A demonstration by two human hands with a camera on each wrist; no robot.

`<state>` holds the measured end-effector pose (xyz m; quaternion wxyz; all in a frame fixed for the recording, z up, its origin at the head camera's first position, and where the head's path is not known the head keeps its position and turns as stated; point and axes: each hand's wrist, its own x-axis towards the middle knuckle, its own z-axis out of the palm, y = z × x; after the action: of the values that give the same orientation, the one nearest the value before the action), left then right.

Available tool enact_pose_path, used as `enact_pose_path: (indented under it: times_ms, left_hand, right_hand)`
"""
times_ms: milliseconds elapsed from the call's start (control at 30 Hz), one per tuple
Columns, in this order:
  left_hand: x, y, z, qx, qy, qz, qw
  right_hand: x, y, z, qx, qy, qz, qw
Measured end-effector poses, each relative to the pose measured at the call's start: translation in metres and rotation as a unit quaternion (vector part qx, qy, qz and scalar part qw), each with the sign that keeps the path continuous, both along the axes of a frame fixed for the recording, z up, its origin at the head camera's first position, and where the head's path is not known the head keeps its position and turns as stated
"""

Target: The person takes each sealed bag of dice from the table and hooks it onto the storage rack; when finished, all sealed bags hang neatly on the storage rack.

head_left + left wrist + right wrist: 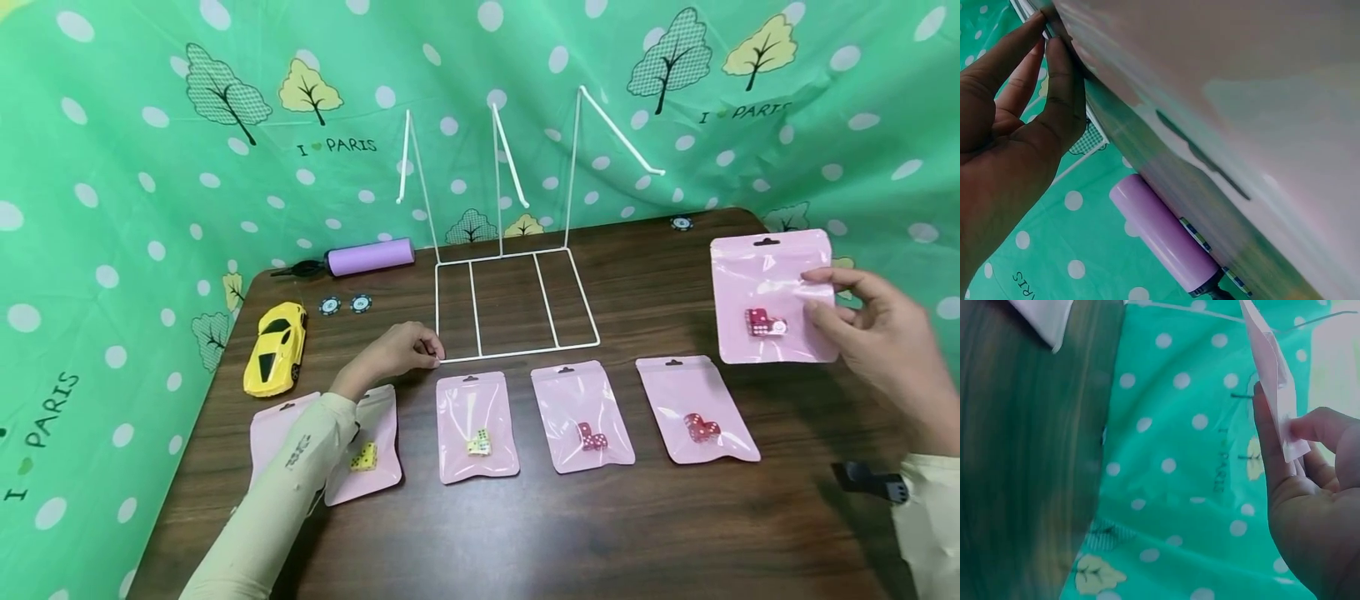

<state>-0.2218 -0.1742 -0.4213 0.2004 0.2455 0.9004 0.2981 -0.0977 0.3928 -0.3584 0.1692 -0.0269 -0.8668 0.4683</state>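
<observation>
My right hand (885, 337) holds up a pink zip pouch (772, 275) by its right edge, thumb in front and fingers behind. Red dice (765, 323) show through its front, and a hang hole is at the top. In the right wrist view the pouch (1277, 394) appears nearly edge-on. My left hand (397, 350) pinches the front left corner of a white wire rack (517, 353). Three bare prongs (622, 133) jut from the rack's uprights. The left wrist view has the thumb and fingertips (1057, 50) together at the wire.
More pink pouches lie in a row before the rack, among them one with pale dice (478, 442) and one with yellow dice (364, 457). My left forearm covers the leftmost pouch (266, 429). A yellow toy car (276, 350), poker chips (361, 303) and a purple pump (371, 257) sit left.
</observation>
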Motion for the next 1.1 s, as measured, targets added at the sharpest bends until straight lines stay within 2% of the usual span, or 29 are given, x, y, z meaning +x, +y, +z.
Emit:
enact_pose_path:
  times_ms: [133,267,400,500,733,867,1100]
  left_hand:
    - [-0.001,0.000,0.000,-0.004,-0.003,-0.002,1.0000]
    - [-0.003,0.000,-0.001,-0.004,-0.003,-0.004,1.0000]
    - [-0.003,-0.001,-0.002,0.000,0.000,-0.004,1.0000]
    - [-0.002,-0.001,-0.002,0.004,0.002,-0.004,1.0000]
    - [-0.003,0.001,-0.001,0.002,0.004,-0.002,1.0000]
    - [-0.002,0.002,0.000,0.000,0.000,-0.002,1.0000]
    - [-0.001,0.002,-0.001,-0.001,-0.012,0.005,0.9999]
  right_hand:
    - [-0.003,-0.014,0.004,-0.049,0.031,0.018,0.998]
    - [-0.008,-0.031,0.012,-0.110,0.060,0.040,0.991]
    - [-0.014,-0.051,0.022,-0.197,0.108,0.089,0.970]
    - [-0.017,-0.065,0.029,-0.252,0.149,0.132,0.947]
    - [-0.021,-0.091,0.045,-0.274,0.188,0.179,0.926]
    - [-0.027,-0.102,0.050,-0.271,0.198,0.191,0.923]
    - [-0.032,-0.111,0.051,-0.244,0.189,0.181,0.934]
